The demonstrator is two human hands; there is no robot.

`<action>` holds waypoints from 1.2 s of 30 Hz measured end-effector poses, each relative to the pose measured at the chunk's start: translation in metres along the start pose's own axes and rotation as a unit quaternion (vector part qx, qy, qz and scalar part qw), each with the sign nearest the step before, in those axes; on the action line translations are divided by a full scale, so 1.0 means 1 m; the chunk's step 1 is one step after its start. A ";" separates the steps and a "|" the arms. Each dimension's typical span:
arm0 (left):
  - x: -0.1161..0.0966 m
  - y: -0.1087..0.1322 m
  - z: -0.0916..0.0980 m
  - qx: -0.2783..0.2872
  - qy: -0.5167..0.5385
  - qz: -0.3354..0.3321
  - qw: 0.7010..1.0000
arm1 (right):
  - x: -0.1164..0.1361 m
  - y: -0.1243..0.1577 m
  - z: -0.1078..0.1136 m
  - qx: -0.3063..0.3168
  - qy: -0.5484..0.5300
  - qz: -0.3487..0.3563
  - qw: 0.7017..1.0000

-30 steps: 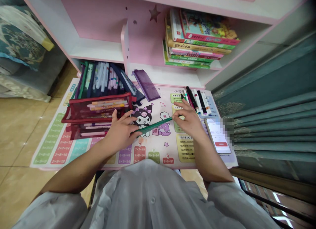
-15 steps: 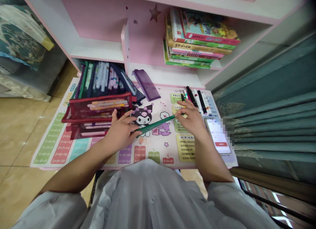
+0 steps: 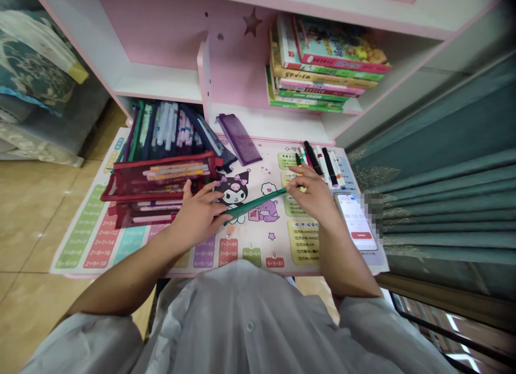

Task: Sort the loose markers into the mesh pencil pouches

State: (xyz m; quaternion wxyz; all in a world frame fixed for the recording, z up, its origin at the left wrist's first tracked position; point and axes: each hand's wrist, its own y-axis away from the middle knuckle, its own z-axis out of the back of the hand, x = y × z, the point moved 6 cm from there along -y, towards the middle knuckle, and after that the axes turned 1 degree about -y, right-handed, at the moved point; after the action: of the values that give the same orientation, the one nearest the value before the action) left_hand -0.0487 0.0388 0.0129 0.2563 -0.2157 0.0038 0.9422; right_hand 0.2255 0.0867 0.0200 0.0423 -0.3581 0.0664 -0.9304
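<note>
A slim green mesh pencil pouch (image 3: 258,202) lies across the cartoon desk mat (image 3: 250,239). My left hand (image 3: 199,215) is closed on its left end. My right hand (image 3: 312,194) pinches at its right end, fingers curled; a small yellowish bit shows at the fingertips, too small to name. A row of markers and pens (image 3: 318,164) lies just beyond my right hand. Red mesh pouches (image 3: 159,188) filled with pens sit left of my left hand.
Dark pouches stuffed with pens (image 3: 169,129) stand behind the red ones, and a purple pouch (image 3: 238,138) lies by the shelf. Books (image 3: 322,62) are stacked in the pink shelf. A lit phone (image 3: 357,221) rests at the desk's right edge, beside a teal curtain (image 3: 443,186).
My right hand has slid a little to the right and curled its fingers at the green pouch's end. My left hand has stayed put.
</note>
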 end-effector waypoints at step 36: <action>-0.002 -0.001 0.002 0.010 0.009 0.001 1.000 | -0.023 -0.011 0.012 -0.022 0.001 -0.067 0.998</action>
State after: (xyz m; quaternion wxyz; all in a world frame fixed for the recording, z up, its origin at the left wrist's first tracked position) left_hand -0.0474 0.0388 0.0155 0.2570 -0.2216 0.0156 0.9405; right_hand 0.2500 0.0994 0.0158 -0.0281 -0.3614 0.0625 -0.9299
